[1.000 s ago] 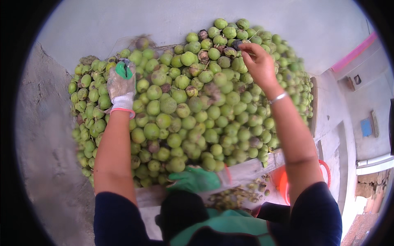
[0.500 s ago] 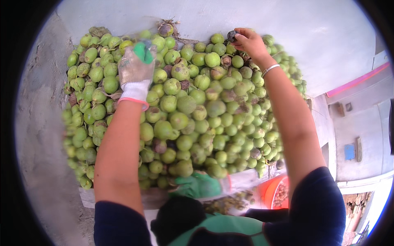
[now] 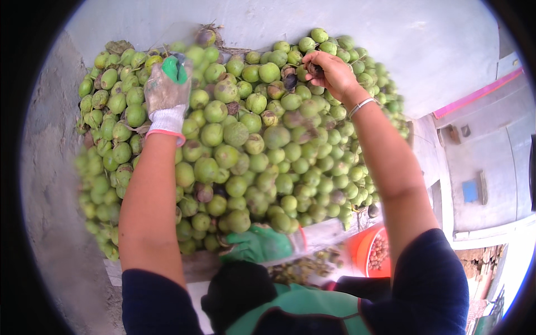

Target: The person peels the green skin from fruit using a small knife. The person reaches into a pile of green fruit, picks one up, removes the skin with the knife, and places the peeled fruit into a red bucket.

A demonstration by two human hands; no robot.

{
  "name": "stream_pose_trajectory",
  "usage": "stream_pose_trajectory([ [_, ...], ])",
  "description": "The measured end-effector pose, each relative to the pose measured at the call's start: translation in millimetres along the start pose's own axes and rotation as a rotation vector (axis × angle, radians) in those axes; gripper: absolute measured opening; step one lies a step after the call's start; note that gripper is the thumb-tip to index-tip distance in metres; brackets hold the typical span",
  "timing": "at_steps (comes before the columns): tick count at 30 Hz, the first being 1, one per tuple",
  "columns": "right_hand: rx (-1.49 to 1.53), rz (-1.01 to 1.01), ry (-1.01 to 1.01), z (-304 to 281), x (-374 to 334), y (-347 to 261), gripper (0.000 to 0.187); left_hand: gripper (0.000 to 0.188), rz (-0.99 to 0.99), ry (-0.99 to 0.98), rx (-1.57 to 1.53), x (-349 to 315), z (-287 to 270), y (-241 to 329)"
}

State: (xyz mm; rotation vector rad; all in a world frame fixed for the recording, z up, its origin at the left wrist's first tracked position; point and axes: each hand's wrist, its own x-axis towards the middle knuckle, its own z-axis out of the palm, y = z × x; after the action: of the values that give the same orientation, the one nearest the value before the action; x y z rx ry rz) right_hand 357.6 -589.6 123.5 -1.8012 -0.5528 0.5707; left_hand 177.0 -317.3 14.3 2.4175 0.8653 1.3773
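A big heap of round green-husked walnuts (image 3: 236, 134) leans against the wall before me. My right hand (image 3: 334, 72), bare with a bracelet at the wrist, is closed on a dark brown walnut (image 3: 315, 70) above the far edge. Just left of it, a blackened piece of husk (image 3: 290, 82) lies on the heap. My left hand (image 3: 168, 89), in a dirty white and green work glove, rests on the heap's far left part; its fingertips are partly hidden among the green walnuts. At the heap's near edge lies another green glove (image 3: 261, 244).
A wooden board (image 3: 321, 234) borders the near side of the heap. Beyond it stands a red bucket (image 3: 362, 251) with shelled-out brown walnuts; husk scraps (image 3: 307, 268) lie beside it. A pale wall (image 3: 357, 17) rises behind. Parts of the view are smeared.
My right hand has drawn slightly nearer with its fingers turned around the walnut, and a black husk piece now lies on the heap beside it. The whole view has shifted; my left hand stays at the heap.
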Motion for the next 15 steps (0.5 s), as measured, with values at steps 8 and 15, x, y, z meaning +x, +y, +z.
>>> stream_pose_trajectory([
  [8,-1.536,-0.558,0.105,14.1,34.7,23.1,0.018,0.036,-0.033,-0.06,0.072,3.6,-0.6,2.5],
  [15,-1.821,-0.312,-0.021,50.0,44.0,14.0,0.024,0.038,-0.06,-0.066,0.067,3.4,-3.8,0.0],
])
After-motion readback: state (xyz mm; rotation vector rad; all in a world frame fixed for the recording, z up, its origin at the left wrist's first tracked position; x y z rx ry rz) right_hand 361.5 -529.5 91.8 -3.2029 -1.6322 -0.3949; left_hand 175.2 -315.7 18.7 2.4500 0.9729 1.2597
